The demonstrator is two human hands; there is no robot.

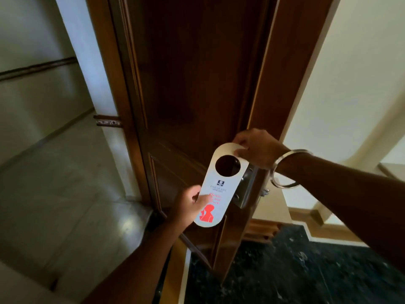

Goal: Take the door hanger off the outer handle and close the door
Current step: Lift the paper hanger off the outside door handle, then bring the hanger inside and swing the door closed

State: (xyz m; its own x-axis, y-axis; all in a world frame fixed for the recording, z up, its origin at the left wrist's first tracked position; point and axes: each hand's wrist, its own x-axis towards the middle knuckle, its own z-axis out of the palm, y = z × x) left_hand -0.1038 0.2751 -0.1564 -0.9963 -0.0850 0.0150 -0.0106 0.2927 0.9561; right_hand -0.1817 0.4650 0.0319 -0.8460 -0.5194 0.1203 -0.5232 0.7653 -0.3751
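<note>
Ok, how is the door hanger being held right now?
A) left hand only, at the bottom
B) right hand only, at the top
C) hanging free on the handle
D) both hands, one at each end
D: the left hand pinches the lower part of the door hanger while the right hand has its grip on the top edge above the hole.

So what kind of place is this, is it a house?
Probably a hotel room doorway. The hands hold a white door hanger with red print, a wooden door stands open, and a tiled corridor floor runs outside.
</note>
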